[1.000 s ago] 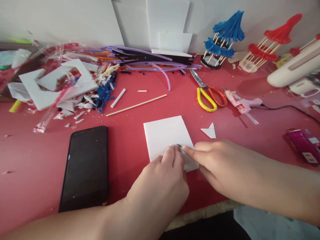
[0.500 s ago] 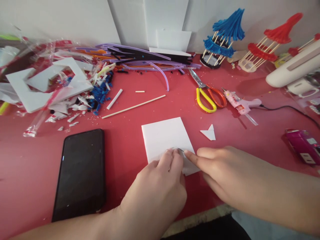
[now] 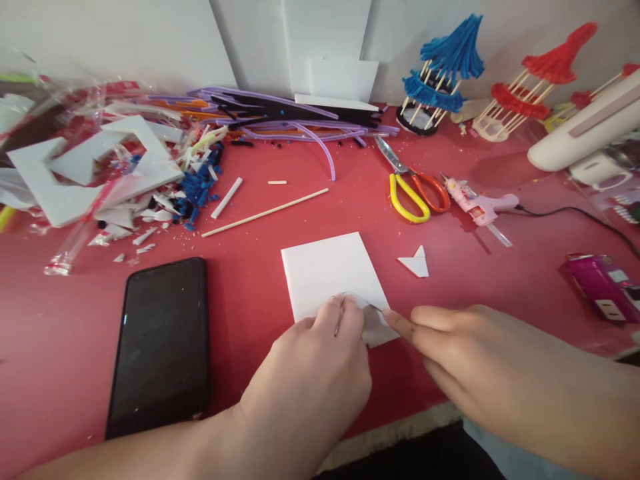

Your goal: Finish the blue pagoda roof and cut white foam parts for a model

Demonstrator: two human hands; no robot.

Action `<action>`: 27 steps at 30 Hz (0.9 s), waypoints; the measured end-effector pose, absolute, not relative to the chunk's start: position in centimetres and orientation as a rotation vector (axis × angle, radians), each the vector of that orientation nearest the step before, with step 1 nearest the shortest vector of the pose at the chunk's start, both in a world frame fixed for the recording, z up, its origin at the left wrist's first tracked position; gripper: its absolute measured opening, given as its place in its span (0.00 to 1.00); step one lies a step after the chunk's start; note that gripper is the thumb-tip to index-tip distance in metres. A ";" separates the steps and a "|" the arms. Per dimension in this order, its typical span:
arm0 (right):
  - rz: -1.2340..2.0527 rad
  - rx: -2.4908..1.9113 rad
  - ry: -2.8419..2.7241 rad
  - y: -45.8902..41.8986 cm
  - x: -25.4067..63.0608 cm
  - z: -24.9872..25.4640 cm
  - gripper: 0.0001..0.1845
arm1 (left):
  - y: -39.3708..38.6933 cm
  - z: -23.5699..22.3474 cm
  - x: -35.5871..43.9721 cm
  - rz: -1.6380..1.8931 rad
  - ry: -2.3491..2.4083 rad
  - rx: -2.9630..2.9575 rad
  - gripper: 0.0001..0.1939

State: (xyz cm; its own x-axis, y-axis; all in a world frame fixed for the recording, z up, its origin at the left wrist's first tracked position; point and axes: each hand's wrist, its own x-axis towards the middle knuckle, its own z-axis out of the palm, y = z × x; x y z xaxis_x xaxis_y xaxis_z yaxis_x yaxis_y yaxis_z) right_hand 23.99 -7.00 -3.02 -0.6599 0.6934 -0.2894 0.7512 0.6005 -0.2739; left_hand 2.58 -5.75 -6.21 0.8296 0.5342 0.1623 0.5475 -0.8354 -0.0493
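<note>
A square of white foam board (image 3: 325,263) lies flat on the red table in front of me. My left hand (image 3: 320,367) presses its bunched fingertips onto the lower middle of the board, and what sits directly beneath them is mostly hidden. From the right, my right hand (image 3: 445,340) pinches a thin cutting blade (image 3: 374,307), its forefinger stretched along it. The dark tip of the blade touches the board just right of my left fingertips; its handle is hidden in my hand. A small white angular offcut (image 3: 415,262) lies beyond my right hand.
A black phone (image 3: 160,347) lies at left. Scissors (image 3: 413,187) and a pink glue gun (image 3: 480,200) rest behind the board, with a wooden stick (image 3: 265,213) further left. Scraps (image 3: 115,177) and pipe cleaners (image 3: 280,113) are heaped behind; blue (image 3: 435,87) and red (image 3: 530,93) models stand at back right.
My right hand has slid right and slightly toward me, drawing the blade away from my left fingertips. My left hand stays pressed on the board. The whole view has shifted slightly.
</note>
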 end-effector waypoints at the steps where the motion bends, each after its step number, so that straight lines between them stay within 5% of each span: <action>1: -0.557 1.230 2.697 -7.2 24.2 -3.1 0.22 | -5.7 -6.2 2.5 -0.222 -0.860 -2.915 0.16; 11: -0.493 1.375 2.753 -9.8 26.0 -3.9 0.38 | -5.5 -5.9 2.6 -0.121 -0.886 -2.948 0.13; 20: -0.517 1.347 2.794 -11.9 28.0 -5.1 0.29 | -5.3 -5.7 2.5 -0.033 -0.887 -2.976 0.14; 27: -0.634 1.755 2.764 -12.1 28.8 -5.9 0.27 | -5.2 -6.2 3.0 -0.019 -0.915 -2.924 0.13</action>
State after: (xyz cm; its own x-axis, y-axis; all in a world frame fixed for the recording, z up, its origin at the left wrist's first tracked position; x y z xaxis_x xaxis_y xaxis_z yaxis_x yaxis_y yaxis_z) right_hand 28.77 -12.12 -5.94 -0.4327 0.9007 -0.0387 0.8276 0.3797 -0.4134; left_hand 3.02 -5.23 -6.18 0.8219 0.5685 0.0351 0.5694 -0.8190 -0.0706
